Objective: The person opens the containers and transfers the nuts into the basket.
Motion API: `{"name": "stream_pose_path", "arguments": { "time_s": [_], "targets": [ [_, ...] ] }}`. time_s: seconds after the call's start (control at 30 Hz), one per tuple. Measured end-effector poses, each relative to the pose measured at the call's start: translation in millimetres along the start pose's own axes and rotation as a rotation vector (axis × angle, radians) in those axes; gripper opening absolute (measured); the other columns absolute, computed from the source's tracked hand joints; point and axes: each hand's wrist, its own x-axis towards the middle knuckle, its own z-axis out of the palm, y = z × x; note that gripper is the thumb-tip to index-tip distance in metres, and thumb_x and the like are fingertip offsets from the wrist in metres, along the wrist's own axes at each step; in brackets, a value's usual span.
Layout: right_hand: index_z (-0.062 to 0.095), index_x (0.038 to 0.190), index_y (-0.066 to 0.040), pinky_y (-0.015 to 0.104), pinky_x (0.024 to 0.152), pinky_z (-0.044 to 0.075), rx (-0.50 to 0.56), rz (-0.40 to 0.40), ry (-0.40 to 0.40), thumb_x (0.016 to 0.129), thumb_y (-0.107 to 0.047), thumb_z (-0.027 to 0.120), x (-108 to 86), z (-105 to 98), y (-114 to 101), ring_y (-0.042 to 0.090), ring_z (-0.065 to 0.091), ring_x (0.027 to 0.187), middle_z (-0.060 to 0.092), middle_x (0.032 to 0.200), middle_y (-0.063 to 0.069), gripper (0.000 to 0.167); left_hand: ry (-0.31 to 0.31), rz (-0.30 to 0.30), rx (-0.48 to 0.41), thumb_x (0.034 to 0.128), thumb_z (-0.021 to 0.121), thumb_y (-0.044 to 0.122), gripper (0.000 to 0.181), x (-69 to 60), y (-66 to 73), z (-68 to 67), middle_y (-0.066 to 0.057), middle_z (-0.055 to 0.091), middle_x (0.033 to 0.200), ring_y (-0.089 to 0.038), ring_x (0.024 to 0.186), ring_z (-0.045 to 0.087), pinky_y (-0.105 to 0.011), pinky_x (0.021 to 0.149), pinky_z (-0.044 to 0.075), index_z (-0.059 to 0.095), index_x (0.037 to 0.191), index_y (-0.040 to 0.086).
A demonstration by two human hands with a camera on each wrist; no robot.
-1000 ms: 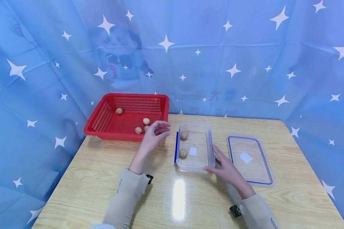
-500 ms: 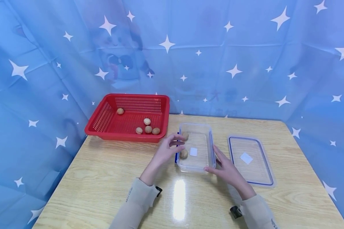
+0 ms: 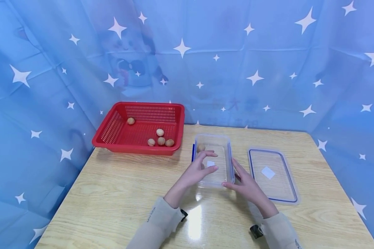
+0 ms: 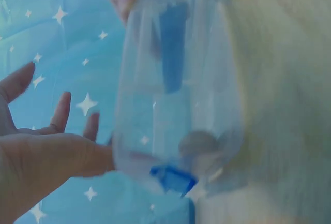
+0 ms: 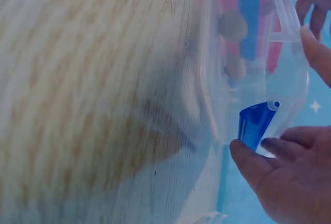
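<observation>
A clear plastic food container with blue latches stands on the table. My right hand holds it at the near right corner, thumb at the front and fingers along the right side; in the right wrist view, a fingertip touches a blue latch. Over the container is my left hand, fingers spread and thumb apart; the left wrist view shows nothing between them. One walnut shows inside in the head view, and my left hand covers the area below it. Two walnuts, one a rounder one, show through the wall in the right wrist view.
A red plastic basket with several walnuts, one a lone walnut at the back, stands at the back left. The clear lid with a blue seal lies right of the container. A starry blue curtain hangs behind the table.
My left hand has moved from the basket's right front corner, rightward and nearer, to over the container. The right hand stays at the container. The basket's walnuts have not visibly moved.
</observation>
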Motion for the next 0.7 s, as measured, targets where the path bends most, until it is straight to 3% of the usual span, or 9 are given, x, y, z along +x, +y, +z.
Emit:
{"name": "stream_pose_path", "arguments": {
  "time_s": [0.13,0.37,0.57,0.7],
  "targets": [
    [0.012,0.159,-0.001,0.056,0.111,0.036,-0.016,0.004,0.010,0.089,-0.031,0.075,0.0,0.5,-0.7,0.052,0.022,0.147,0.013,0.164,0.028,0.099,0.021,-0.013,0.073,0.0992,0.060,0.026,0.038,4.3,-8.2,11.9,-0.014,0.032,0.159,-0.038,0.150,0.023,-0.065,0.116,0.026,0.055,0.135,0.013],
    [0.013,0.158,0.001,0.056,0.111,0.036,-0.047,0.000,0.024,0.087,-0.033,0.076,-0.2,0.7,-3.1,0.053,0.025,0.145,0.015,0.163,0.030,0.101,0.067,-0.147,0.039,0.0997,0.057,0.027,0.043,15.4,-15.2,15.8,-0.017,0.025,0.162,-0.042,0.149,0.025,-0.063,0.118,0.027,0.053,0.140,0.013],
    [0.011,0.158,0.000,0.056,0.111,0.036,-0.033,0.004,0.014,0.088,-0.033,0.075,-0.4,-0.4,-4.5,0.053,0.023,0.146,0.013,0.163,0.029,0.100,0.103,-0.187,0.034,0.0977,0.059,0.020,0.046,29.5,-17.7,17.4,-0.021,0.023,0.162,-0.044,0.144,0.035,-0.059,0.116,0.033,0.051,0.142,0.010],
    [0.011,0.159,0.000,0.056,0.111,0.035,-0.020,0.013,0.013,0.088,-0.034,0.075,-1.0,0.2,-4.7,0.052,0.024,0.146,0.013,0.164,0.028,0.101,0.087,-0.216,0.071,0.0974,0.060,0.018,0.046,38.6,-22.3,21.4,-0.020,0.031,0.157,-0.041,0.137,0.043,-0.057,0.113,0.037,0.050,0.142,0.011]
  ]
}}
